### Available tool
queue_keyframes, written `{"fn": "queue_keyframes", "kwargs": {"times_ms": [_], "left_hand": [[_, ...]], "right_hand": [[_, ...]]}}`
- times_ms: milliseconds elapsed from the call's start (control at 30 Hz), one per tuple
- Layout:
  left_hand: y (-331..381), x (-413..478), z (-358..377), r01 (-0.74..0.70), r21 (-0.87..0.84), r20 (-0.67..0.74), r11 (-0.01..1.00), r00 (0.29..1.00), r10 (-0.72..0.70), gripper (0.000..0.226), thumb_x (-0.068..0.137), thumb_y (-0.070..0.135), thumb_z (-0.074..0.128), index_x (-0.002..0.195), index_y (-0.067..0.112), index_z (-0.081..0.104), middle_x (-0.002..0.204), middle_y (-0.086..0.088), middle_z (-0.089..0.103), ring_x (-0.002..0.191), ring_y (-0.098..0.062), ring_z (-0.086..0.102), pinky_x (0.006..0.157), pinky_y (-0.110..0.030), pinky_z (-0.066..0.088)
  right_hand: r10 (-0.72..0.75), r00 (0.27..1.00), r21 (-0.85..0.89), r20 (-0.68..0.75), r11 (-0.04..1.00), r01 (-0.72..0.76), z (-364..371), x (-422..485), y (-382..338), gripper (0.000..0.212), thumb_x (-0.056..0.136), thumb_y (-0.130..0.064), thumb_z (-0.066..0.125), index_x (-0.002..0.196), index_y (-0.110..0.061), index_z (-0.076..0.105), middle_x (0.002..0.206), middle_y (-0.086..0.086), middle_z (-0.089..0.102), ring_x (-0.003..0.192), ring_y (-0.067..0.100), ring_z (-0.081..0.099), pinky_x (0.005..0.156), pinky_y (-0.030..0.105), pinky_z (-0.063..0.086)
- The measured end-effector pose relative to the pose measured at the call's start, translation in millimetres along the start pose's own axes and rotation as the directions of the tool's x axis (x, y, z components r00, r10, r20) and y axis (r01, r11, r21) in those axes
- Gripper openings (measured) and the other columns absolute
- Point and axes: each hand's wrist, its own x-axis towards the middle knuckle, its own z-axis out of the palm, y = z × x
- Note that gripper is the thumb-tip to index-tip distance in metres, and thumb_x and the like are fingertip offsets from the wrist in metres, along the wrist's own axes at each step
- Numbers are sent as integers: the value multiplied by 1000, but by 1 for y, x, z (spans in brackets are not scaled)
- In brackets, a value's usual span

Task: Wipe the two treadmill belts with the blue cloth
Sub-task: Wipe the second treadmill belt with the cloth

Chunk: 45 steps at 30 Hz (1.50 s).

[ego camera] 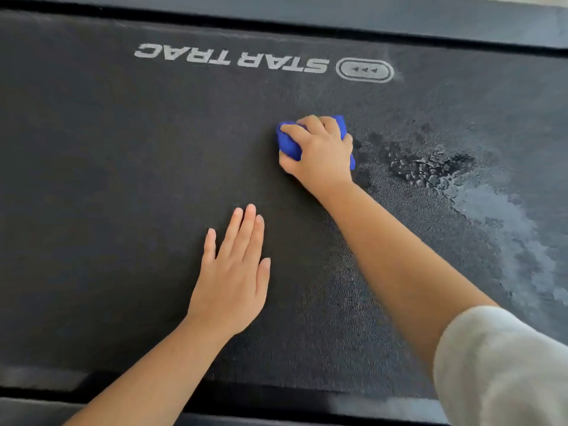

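A dark belt [107, 179] fills nearly the whole view. The cloth [289, 146], bunched into a wad, is pressed onto the belt a little above the middle. It is gripped by the right hand [319, 152], whose fingers are curled over its top, with blue showing at both sides of the hand. The left hand [233, 278] is laid flat on the belt at 7 o'clock from the cloth and apart from it, with fingers straight and close together and nothing held. A wet, bubbly patch [430, 170] is seen at 3 o'clock from the cloth, trailing off toward 5 o'clock. A white logo [233, 58], upside down, is printed at 11 o'clock from the cloth. A grey sleeve [504, 364] is seen on the right arm at the lower right corner.
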Motion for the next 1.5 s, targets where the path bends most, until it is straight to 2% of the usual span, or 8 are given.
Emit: {"fn": "queue_keyframes", "kwargs": {"times_ms": [167,367,633,733,867,1000,1300,1500], "left_hand": [[1,-1,-2,13,-12,6,1000,1000,-13,59,92,32,24,141,1,33,150,-13,29,138,-26,25,104,-53,30],[10,41,-16,19,-130,8,991,1000,-18,58,84,28,33,128,-6,48,132,-24,49,120,-39,48,89,-47,44],[-17,143,-18,88,30,68,996,994,-90,59,100,31,23,148,6,1,157,-8,-10,143,-21,-10,113,-49,4],[-18,147,-12,107,23,66,994,992,-109,59,99,33,20,149,9,-2,157,-4,-11,143,-18,-11,113,-48,4],[-22,146,-8,99,16,28,995,995,-99,60,97,38,12,149,8,3,157,-5,-4,144,-20,-6,113,-50,10],[-22,148,-8,95,31,34,995,995,-96,70,88,41,2,148,7,13,157,-7,6,144,-21,4,111,-52,17],[-22,148,-8,100,0,37,995,994,-100,70,88,41,6,147,6,18,156,-7,8,144,-21,5,110,-54,18],[-22,148,-8,106,-1,28,994,994,-106,70,87,41,5,147,6,17,157,-7,8,144,-20,5,110,-53,18]], "right_hand": [[-5,989,38,-150,999,11,-1,-66,-6,34,72,-39,60,99,-20,70,105,2,65,105,29,57,75,48,42],[-160,972,16,-171,986,166,-17,-183,-4,40,73,-42,58,110,-26,54,116,3,65,114,26,48,81,50,47],[-33,989,14,-147,999,35,-3,-60,16,40,72,-45,49,94,-21,71,107,1,68,103,29,61,74,50,46],[-21,982,24,-189,999,26,5,10,29,38,73,-43,53,96,-20,72,104,1,67,101,31,59,73,50,42],[96,992,-14,-77,995,-97,17,110,53,39,86,-42,54,122,-28,58,123,-2,53,117,26,41,87,41,32],[133,991,-25,7,991,-133,17,178,60,40,88,-42,52,125,-27,54,125,0,49,118,26,37,90,43,30],[-121,984,64,-127,989,130,1,-18,23,41,70,-44,45,93,-21,70,102,-1,65,99,28,60,73,47,44],[-44,995,33,-88,998,47,3,51,34,38,76,-44,54,106,-24,67,107,-1,62,104,29,54,78,47,40]]}}
